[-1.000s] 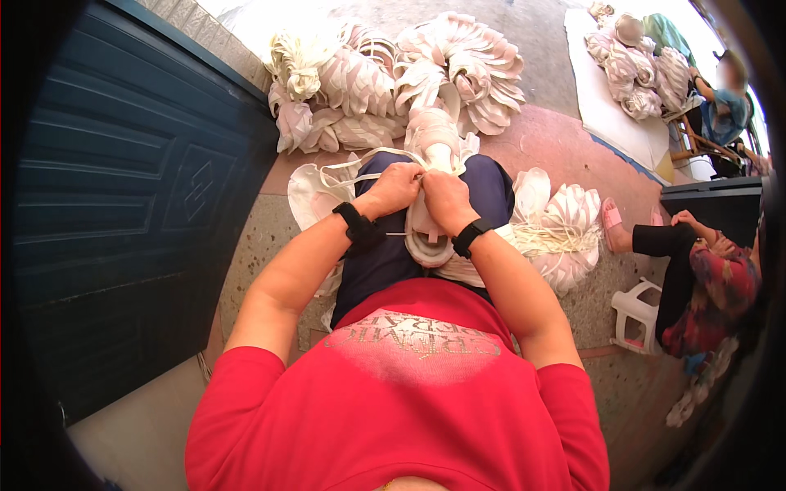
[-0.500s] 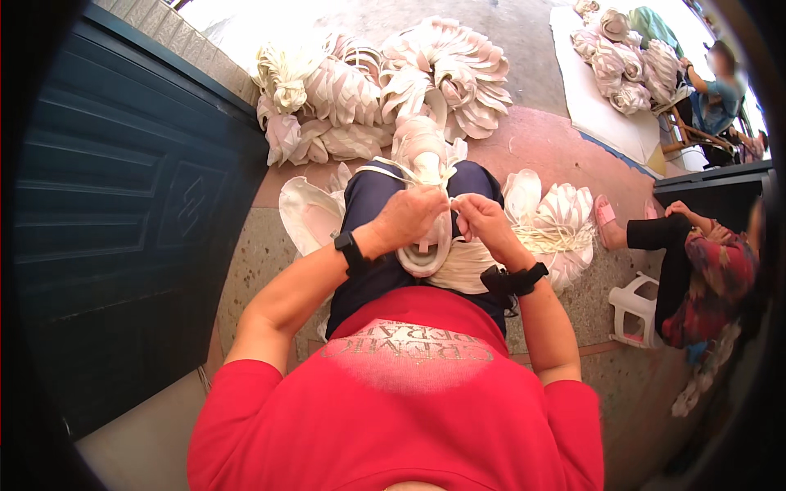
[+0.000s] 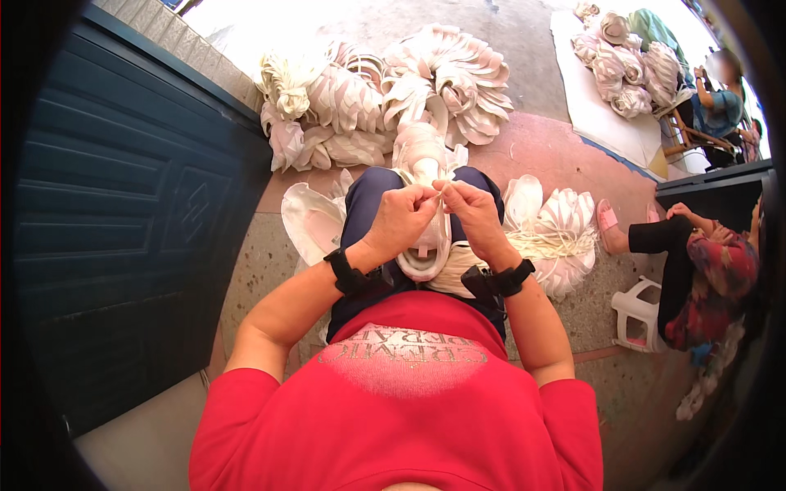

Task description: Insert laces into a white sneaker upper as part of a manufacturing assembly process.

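Across my thighs lies a white-pink shoe upper [image 3: 427,255], its rounded collar toward my belly and its tongue and lacing area toward my knees. My left hand [image 3: 399,219] is closed in a pinch above it. Right beside it, my right hand [image 3: 475,214] pinches too, fingertips almost touching the left ones. Between them seems to be a thin pale shoelace, mostly hidden by the fingers. A bundle of cream laces [image 3: 453,272] rests on my lap under my right wrist.
Beyond my knees are piled bundles of shoe uppers [image 3: 348,102]. More uppers lie at my left [image 3: 309,217] and right [image 3: 565,217]. A blue door [image 3: 139,204] stands at left. To the right sits a person [image 3: 712,270] near a white stool [image 3: 637,315]; another person works farther off.
My hands have come closer together, the right one moving inward and up to the left fingertips. The shoe upper stays on my lap. The far person has raised an arm.
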